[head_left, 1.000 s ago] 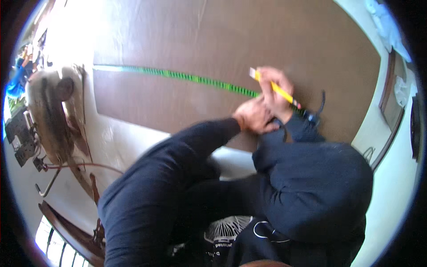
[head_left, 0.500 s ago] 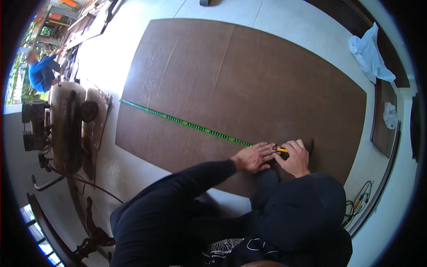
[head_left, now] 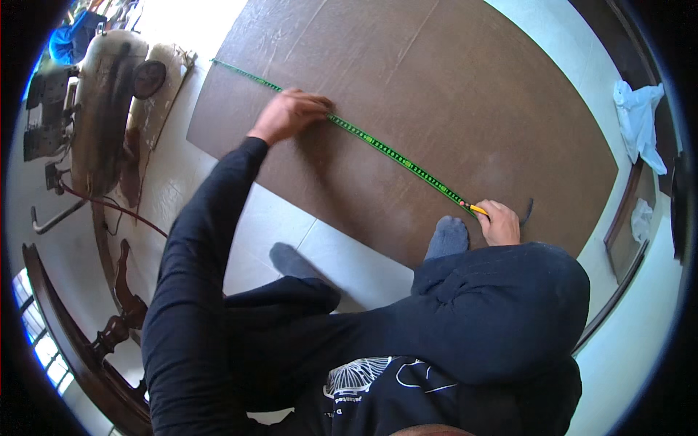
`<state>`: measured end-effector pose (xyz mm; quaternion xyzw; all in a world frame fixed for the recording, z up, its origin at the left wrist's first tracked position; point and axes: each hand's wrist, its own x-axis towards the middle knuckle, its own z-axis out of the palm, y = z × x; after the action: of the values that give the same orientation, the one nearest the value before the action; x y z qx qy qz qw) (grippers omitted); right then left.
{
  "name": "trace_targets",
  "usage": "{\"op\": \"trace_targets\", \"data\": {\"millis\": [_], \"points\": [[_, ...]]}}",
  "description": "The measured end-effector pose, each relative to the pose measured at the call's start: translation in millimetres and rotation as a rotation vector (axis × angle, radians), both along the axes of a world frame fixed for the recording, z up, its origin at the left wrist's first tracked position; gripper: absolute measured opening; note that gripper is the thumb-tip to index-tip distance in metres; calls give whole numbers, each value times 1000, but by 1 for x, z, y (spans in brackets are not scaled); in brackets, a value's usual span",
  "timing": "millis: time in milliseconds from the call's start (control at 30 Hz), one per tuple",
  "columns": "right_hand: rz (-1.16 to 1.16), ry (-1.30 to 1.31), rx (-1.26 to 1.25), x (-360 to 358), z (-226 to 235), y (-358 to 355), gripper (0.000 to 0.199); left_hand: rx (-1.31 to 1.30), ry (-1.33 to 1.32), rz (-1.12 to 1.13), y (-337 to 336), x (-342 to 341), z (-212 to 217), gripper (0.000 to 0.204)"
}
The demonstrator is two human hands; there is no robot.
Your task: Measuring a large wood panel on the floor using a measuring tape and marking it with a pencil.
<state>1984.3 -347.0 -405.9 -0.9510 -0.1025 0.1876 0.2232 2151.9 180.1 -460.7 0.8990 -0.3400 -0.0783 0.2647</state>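
Observation:
A green tape measure [head_left: 396,157] lies stretched diagonally across a large brown board [head_left: 523,109], its far end at the board's left edge. My left hand [head_left: 291,115] is over the blade, part way along, its slightly blurred fingers closed about it. Near the board's close edge my right hand [head_left: 500,224] grips a yellow pencil [head_left: 478,208], whose tip is beside the blade. The near end of the tape runs up to this hand, and its case is hidden. A dark strap [head_left: 528,209] sticks out past the right hand.
My socked foot [head_left: 448,238] is on the board's near edge; the other [head_left: 291,259] is on the pale floor. A rusty tank compressor [head_left: 109,109] stands at left, with dark carved wooden furniture [head_left: 120,323] closer in. A white plastic bag [head_left: 640,120] hangs at right.
My left hand has moved from beside the right hand to far up the tape on the left. The right hand still holds the pencil. The view has shifted, baring both feet.

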Motion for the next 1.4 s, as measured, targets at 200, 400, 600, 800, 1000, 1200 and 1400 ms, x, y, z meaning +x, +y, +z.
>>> {"op": "trace_targets", "data": {"millis": [200,400,600,800,1000,1200,1400], "points": [[138,-17,-40,6,6,-3,10,167,79,474,166,27,21,22],[190,-79,-43,-4,9,2,10,305,271,518,262,31,5,28],[139,-19,-123,-24,11,9,14,220,217,521,290,26,9,22],[118,-33,-135,-32,-1,-3,14,154,395,493,321,26,-14,31],[26,13,-272,-37,-4,2,17,48,20,659,327,-15,-50,26],[-121,-223,-145,-68,-9,14,18,-220,-54,1019,316,-37,-103,21],[-182,-166,-52,-86,-11,26,13,-298,237,867,331,-34,-68,22]]}}
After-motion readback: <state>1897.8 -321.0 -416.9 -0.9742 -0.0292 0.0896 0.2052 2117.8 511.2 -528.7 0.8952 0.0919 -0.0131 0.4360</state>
